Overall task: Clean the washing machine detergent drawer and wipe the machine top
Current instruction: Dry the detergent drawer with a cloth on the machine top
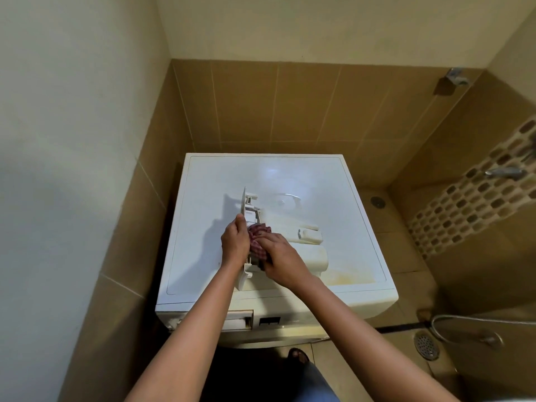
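Note:
The white detergent drawer [293, 224] lies pulled out on the washing machine top [203, 198], its front panel standing upright at the left. My left hand [235, 242] grips that front panel from the left side. My right hand [278, 258] presses a red-and-white checked cloth [258, 237] into the drawer just behind the panel. The cloth is bunched, and my fingers hide part of it. The empty drawer slot [239, 319] shows open at the machine's upper front left.
The machine stands in a tiled corner, wall close on the left. A floor drain [425, 345] and a shower hose [464, 326] lie on the floor at right. A tap [504, 171] juts from the right wall. My sandalled foot [298, 356] is below the machine front.

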The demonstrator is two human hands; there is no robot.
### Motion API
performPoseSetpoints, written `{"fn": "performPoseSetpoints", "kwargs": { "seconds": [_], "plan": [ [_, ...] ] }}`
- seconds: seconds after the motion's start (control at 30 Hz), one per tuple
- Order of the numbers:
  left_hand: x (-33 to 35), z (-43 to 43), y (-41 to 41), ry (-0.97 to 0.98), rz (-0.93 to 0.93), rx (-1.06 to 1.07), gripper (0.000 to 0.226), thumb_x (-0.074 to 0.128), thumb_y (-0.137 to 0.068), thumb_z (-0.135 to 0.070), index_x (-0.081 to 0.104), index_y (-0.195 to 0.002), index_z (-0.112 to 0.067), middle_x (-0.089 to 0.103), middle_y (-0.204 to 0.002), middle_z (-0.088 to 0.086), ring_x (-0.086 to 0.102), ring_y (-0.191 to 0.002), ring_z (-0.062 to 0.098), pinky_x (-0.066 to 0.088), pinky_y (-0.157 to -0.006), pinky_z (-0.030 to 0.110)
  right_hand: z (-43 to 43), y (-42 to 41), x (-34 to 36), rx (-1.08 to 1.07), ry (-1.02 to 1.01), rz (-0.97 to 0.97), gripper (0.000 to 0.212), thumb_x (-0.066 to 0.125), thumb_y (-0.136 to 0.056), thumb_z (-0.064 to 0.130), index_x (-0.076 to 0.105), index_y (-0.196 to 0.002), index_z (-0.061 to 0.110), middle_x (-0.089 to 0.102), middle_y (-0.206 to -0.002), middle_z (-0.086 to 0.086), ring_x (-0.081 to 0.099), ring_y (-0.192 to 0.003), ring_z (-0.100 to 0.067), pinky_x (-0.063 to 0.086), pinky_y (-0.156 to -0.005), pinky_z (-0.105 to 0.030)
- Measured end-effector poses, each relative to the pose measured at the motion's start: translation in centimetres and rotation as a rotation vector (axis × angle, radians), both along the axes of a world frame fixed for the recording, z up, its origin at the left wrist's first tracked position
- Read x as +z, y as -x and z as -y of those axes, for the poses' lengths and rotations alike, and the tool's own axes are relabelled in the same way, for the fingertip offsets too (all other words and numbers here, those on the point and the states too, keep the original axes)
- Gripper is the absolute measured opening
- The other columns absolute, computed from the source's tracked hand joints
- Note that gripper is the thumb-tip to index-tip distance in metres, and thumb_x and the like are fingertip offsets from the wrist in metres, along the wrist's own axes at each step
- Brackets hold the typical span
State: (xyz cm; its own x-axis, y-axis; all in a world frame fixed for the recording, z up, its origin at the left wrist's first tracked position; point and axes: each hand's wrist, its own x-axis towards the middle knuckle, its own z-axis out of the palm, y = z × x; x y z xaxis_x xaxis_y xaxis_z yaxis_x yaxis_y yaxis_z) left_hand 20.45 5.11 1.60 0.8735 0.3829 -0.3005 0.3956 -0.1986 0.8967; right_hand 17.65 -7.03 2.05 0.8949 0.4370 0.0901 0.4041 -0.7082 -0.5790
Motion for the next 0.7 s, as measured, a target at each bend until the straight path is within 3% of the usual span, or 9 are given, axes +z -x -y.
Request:
{"fn": "performPoseSetpoints", "kwargs": {
  "seconds": [0.1, 0.2, 0.3, 0.4, 0.47, 0.53, 0.63, 0.7],
  "plan": [
    [-0.3, -0.2, -0.1, 0.005, -0.007, -0.005, 0.051, 0.027, -0.103, -0.044, 0.061, -0.102, -0.006, 0.064, -0.098, 0.010, 0.058, -0.095, 0.026, 0.043, -0.084, 0.032, -0.8, -0.1, -0.3, 0.021, 0.012, 0.045, 0.054, 0.063, -0.064, -0.006, 0.060, -0.118, 0.002, 0.059, -0.125, -0.013, 0.049, -0.118, -0.033, 0.039, -0.102, -0.034],
    [-0.4, -0.1, 0.1, -0.018, 0.004, -0.026, 0.050, 0.027, -0.103, -0.043, 0.059, -0.093, -0.007, 0.063, -0.090, 0.009, 0.057, -0.087, 0.024, 0.042, -0.078, 0.032, -0.8, 0.9, -1.3, -0.024, -0.069, 0.071, 0.053, 0.063, -0.064, -0.007, 0.060, -0.116, 0.003, 0.061, -0.122, -0.011, 0.048, -0.117, -0.028, 0.036, -0.101, -0.027],
    [-0.2, -0.1, 0.1, -0.080, 0.063, -0.060, 0.045, 0.031, -0.103, -0.040, 0.055, -0.082, -0.009, 0.060, -0.080, 0.006, 0.056, -0.081, 0.025, 0.039, -0.071, 0.031, -0.4, 0.4, -1.0, -0.105, -0.201, -0.002, 0.034, 0.069, -0.068, -0.001, 0.063, -0.100, 0.008, 0.065, -0.102, -0.002, 0.047, -0.097, -0.022, 0.035, -0.078, -0.023],
    [-0.4, -0.4, 0.2, -0.143, 0.106, -0.116, 0.034, 0.034, -0.103, -0.035, 0.062, -0.106, -0.016, 0.063, -0.105, 0.009, 0.057, -0.101, 0.024, 0.038, -0.081, 0.028, 0.1, -0.2, -0.9, -0.129, -0.277, 0.004, 0.023, 0.071, -0.065, -0.004, 0.066, -0.085, 0.006, 0.062, -0.081, 0.005, 0.045, -0.079, -0.018, 0.034, -0.065, -0.022],
    [-0.4, -0.5, 0.4, -0.164, 0.131, -0.142, 0.038, 0.034, -0.104, -0.033, 0.055, -0.131, -0.017, 0.059, -0.122, 0.009, 0.054, -0.116, 0.023, 0.039, -0.090, 0.027, 0.8, -0.2, -0.8, -0.115, -0.308, 0.005, 0.020, 0.072, -0.064, -0.007, 0.068, -0.078, 0.007, 0.062, -0.073, 0.005, 0.048, -0.072, -0.017, 0.037, -0.062, -0.023],
    [-0.2, -0.4, 0.6, -0.170, 0.160, -0.151, 0.042, 0.035, -0.104, -0.030, 0.044, -0.143, -0.020, 0.053, -0.135, 0.007, 0.048, -0.125, 0.021, 0.037, -0.096, 0.024, 1.6, -0.7, 0.1, -0.130, -0.364, -0.116, 0.023, 0.074, -0.064, -0.005, 0.065, -0.069, 0.016, 0.060, -0.066, 0.011, 0.050, -0.066, -0.007, 0.039, -0.059, -0.024],
    [-0.2, -0.4, 0.8, -0.202, 0.212, -0.173, 0.042, 0.036, -0.104, -0.025, 0.039, -0.146, -0.020, 0.050, -0.140, 0.005, 0.046, -0.129, 0.019, 0.033, -0.095, 0.019, 2.9, -2.3, 2.1, -0.285, -0.810, -0.491, 0.024, 0.070, -0.072, -0.007, 0.069, -0.070, 0.017, 0.068, -0.069, 0.010, 0.062, -0.065, -0.005, 0.050, -0.063, -0.024],
    [-0.3, -0.6, 0.8, -0.227, 0.231, -0.183, 0.042, 0.035, -0.104, -0.026, 0.038, -0.146, -0.019, 0.050, -0.142, 0.005, 0.045, -0.131, 0.020, 0.033, -0.097, 0.019, 3.3, -4.1, 2.2, -0.512, -0.998, -0.509, 0.019, 0.065, -0.081, -0.005, 0.071, -0.079, 0.012, 0.071, -0.075, -0.002, 0.065, -0.070, -0.014, 0.052, -0.070, -0.032]
  ]
}}
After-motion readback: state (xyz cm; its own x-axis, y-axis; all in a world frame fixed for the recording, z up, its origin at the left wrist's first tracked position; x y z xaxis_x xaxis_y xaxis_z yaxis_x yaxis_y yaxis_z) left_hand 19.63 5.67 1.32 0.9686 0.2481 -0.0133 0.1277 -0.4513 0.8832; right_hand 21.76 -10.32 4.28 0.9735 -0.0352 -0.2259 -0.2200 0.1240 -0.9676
